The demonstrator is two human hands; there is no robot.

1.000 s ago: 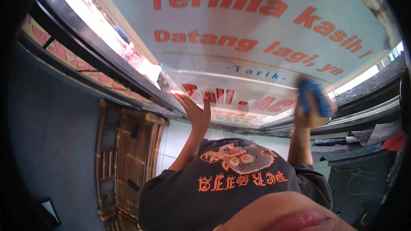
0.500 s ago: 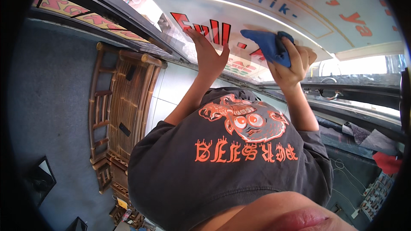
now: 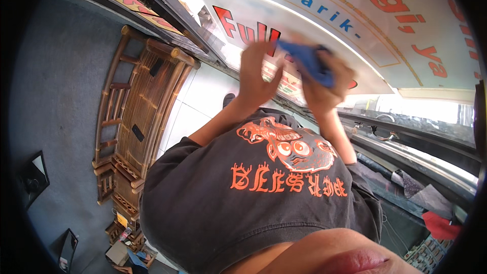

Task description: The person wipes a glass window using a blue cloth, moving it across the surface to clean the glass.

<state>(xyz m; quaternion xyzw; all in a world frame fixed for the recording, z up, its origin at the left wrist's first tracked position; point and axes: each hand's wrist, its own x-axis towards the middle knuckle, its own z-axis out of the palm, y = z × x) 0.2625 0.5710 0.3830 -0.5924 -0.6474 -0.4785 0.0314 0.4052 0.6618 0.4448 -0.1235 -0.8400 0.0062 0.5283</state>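
Observation:
In front of me is a glass pane [image 3: 232,53] with red, black-edged lettering on it. My right hand [image 3: 332,83], smeared by motion, grips a crumpled blue cloth [image 3: 307,58] held up at the pane. My left hand [image 3: 257,73] is raised beside it, thumb apart from the fingers, with nothing visible in it. Its fingertips are near the lettering; whether they touch the glass I cannot tell.
Behind the pane hangs a white printed sign [image 3: 324,0]. A bamboo bench [image 3: 137,101] stands along the blue-grey wall to the left. At right are a dark metal frame [image 3: 431,134] with a curved handle [image 3: 388,134], folded fabrics [image 3: 421,193] and a red cloth [image 3: 440,225].
My right hand has moved left and slightly down with the blue cloth, closer to my left hand. The left hand has shifted a little right and down. My view has turned slightly.

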